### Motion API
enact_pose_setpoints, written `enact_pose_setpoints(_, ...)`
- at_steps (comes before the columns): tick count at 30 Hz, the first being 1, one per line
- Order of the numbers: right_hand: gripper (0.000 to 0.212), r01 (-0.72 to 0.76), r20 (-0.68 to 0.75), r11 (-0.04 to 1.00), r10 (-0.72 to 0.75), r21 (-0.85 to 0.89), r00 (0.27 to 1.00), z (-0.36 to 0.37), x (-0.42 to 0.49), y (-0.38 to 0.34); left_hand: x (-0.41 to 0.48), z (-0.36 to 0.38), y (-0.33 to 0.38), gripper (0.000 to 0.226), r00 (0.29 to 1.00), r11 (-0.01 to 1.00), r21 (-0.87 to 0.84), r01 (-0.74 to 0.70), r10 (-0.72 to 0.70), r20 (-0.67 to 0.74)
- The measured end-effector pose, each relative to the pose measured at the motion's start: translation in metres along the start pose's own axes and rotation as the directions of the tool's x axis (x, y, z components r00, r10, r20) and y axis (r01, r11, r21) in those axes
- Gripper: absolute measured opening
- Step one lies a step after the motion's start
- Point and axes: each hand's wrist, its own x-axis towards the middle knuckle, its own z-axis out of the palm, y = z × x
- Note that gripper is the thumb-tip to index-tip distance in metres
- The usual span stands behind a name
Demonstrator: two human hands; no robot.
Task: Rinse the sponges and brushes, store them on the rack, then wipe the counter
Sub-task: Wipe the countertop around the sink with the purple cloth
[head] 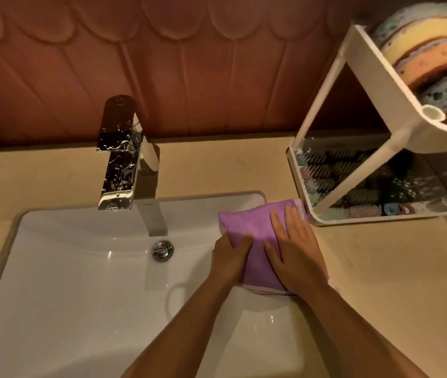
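- The purple cloth (245,223) lies folded across the right rim of the sink (80,268). Part of it is on the counter (380,268) and part hangs over the basin, and its far corner comes just beside the foot of the rack (391,75).
- The right hand (296,257) lies flat on top of the cloth with its fingers (291,216) straight and slightly apart. It is probably pressing the cloth down so that it drags over the surface rather than bunching.
- The left hand (227,257) holds the cloth's left edge with the thumb on top. The other fingers seem to curl under the fold, probably to keep the overhanging side from sliding into the basin.
- The sponges (429,50) are stacked on the rack's upper shelf and the brushes (353,173) lie on its lower tray. Storing looks finished, so wiping seems to be the step in hand.
- The tap (120,165) is beaded with drops but no water runs from it, and the drain (162,250) sits below it.
- The counter beyond the cloth, on both sides, probably remains to be wiped.
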Motion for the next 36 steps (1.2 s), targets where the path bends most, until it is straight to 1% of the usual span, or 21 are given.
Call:
enact_pose_setpoints(2, 0.070, 0.023, 0.010, 0.999, -0.023, 0.027, 1.000, -0.002, -0.011, 0.005, -0.019, 0.003, -0.002, 0.063, 1.000, 1.000, -0.020, -0.006, 0.006, 0.002)
enact_pose_setpoints(4, 0.064, 0.067, 0.015, 0.997, -0.067, 0.037, 0.998, -0.002, -0.024, 0.017, -0.034, 0.006, -0.009, 0.059, 1.000, 0.999, -0.038, -0.006, 0.006, 0.020)
enact_pose_setpoints(8, 0.059, 0.115, 0.053, 0.993, -0.115, 0.016, 0.992, -0.004, -0.050, 0.045, -0.059, 0.013, -0.020, 0.063, 0.987, 0.998, 0.005, -0.065, 0.064, 0.145)
enact_pose_setpoints(11, 0.061, 0.079, 0.087, 0.996, -0.076, -0.041, 0.993, -0.013, -0.068, 0.071, -0.072, 0.026, -0.024, 0.050, 0.971, 0.998, 0.025, -0.057, 0.050, 0.235)
enact_pose_setpoints(12, 0.062, 0.056, 0.100, 0.997, -0.052, -0.046, 0.994, -0.015, -0.072, 0.078, -0.074, 0.032, -0.025, 0.050, 0.970, 0.999, 0.020, -0.036, 0.030, 0.239)
enact_pose_setpoints(14, 0.065, 0.007, 0.103, 0.999, -0.002, -0.048, 0.995, -0.020, -0.077, 0.088, -0.076, 0.043, -0.023, 0.056, 0.976, 0.997, 0.068, -0.030, 0.015, 0.217)
enact_pose_setpoints(17, 0.074, -0.036, 0.096, 0.999, 0.036, -0.004, 0.995, -0.021, -0.079, 0.091, -0.076, 0.057, -0.018, 0.059, 0.993, 0.966, 0.250, -0.059, 0.032, 0.111)
enact_pose_setpoints(18, 0.078, -0.076, 0.106, 0.997, 0.073, 0.018, 0.992, -0.021, -0.077, 0.087, -0.075, 0.060, -0.017, 0.063, 0.996, 0.943, 0.322, -0.081, 0.068, 0.050)
enact_pose_setpoints(19, 0.082, -0.119, 0.087, 0.992, 0.116, 0.036, 0.989, -0.021, -0.074, 0.079, -0.073, 0.062, -0.017, 0.068, 0.989, 0.902, 0.413, -0.130, 0.149, -0.013)
enact_pose_setpoints(20, 0.085, -0.165, 0.050, 0.985, 0.163, 0.052, 0.985, -0.020, -0.070, 0.071, -0.072, 0.064, -0.016, 0.069, 0.963, 0.826, 0.524, -0.205, 0.265, -0.041)
enact_pose_setpoints(21, 0.086, -0.211, -0.005, 0.975, 0.212, 0.062, 0.977, -0.019, -0.068, 0.065, -0.070, 0.068, -0.016, 0.066, 0.917, 0.724, 0.625, -0.292, 0.397, -0.030)
enact_pose_setpoints(22, 0.085, -0.248, -0.044, 0.965, 0.252, 0.081, 0.967, -0.018, -0.064, 0.059, -0.067, 0.071, -0.018, 0.060, 0.870, 0.621, 0.695, -0.363, 0.493, 0.014)
enact_pose_setpoints(23, 0.082, -0.262, -0.055, 0.962, 0.267, 0.080, 0.962, -0.016, -0.064, 0.058, -0.064, 0.076, -0.020, 0.057, 0.840, 0.531, 0.743, -0.407, 0.538, 0.075)
enact_pose_setpoints(24, 0.075, -0.255, -0.041, 0.966, 0.257, 0.032, 0.966, -0.014, -0.063, 0.058, -0.061, 0.079, -0.021, 0.059, 0.827, 0.454, 0.782, -0.427, 0.547, 0.133)
enact_pose_setpoints(26, 0.062, -0.229, -0.019, 0.970, 0.228, -0.084, 0.973, -0.011, -0.067, 0.063, -0.058, 0.084, -0.025, 0.062, 0.825, 0.350, 0.837, -0.421, 0.530, 0.194)
enact_pose_setpoints(28, 0.058, -0.218, -0.049, 0.972, 0.215, -0.085, 0.975, -0.010, -0.073, 0.068, -0.057, 0.087, -0.031, 0.065, 0.828, 0.297, 0.868, -0.399, 0.523, 0.202)
enact_pose_setpoints(30, 0.056, -0.223, -0.068, 0.970, 0.216, -0.102, 0.974, -0.007, -0.077, 0.075, -0.058, 0.091, -0.033, 0.067, 0.827, 0.283, 0.873, -0.397, 0.523, 0.207)
enact_pose_setpoints(32, 0.055, -0.235, -0.086, 0.966, 0.227, -0.103, 0.970, -0.009, -0.080, 0.082, -0.058, 0.098, -0.028, 0.068, 0.817, 0.262, 0.867, -0.423, 0.524, 0.240)
enact_pose_setpoints(34, 0.054, -0.255, -0.100, 0.964, 0.247, -0.079, 0.964, -0.009, -0.083, 0.090, -0.056, 0.107, -0.026, 0.063, 0.800, 0.234, 0.854, -0.465, 0.525, 0.292)
enact_pose_setpoints(35, 0.054, -0.264, -0.095, 0.962, 0.257, -0.068, 0.962, -0.011, -0.085, 0.095, -0.055, 0.112, -0.026, 0.061, 0.790, 0.235, 0.841, -0.487, 0.529, 0.309)
enact_pose_setpoints(36, 0.054, -0.265, -0.099, 0.962, 0.258, -0.069, 0.961, -0.012, -0.087, 0.098, -0.055, 0.115, -0.028, 0.061, 0.788, 0.263, 0.821, -0.507, 0.527, 0.318)
